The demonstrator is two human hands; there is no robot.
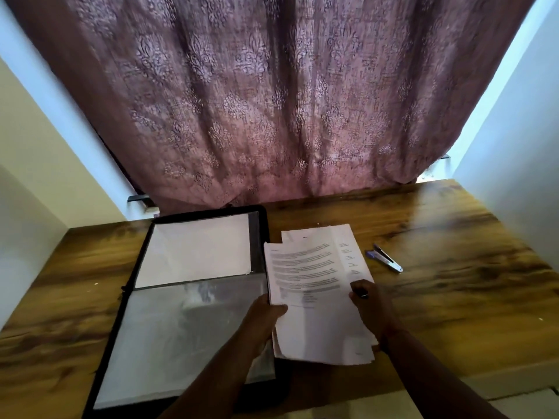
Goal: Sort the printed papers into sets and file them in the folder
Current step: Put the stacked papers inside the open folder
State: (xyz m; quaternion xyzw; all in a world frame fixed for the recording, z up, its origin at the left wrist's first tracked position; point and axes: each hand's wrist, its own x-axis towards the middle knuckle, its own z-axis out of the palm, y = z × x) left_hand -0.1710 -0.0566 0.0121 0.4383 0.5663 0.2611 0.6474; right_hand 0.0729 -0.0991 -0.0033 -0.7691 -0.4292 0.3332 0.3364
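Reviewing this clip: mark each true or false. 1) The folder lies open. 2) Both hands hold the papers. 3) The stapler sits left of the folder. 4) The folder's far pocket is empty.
1) True: the folder lies open on the table.
2) True: left hand and right hand grip the papers.
3) False: the stapler lies right of the papers.
4) False: a white sheet sits in it.

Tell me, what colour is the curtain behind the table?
The curtain is dusty purple with a damask pattern, seen in the head view.
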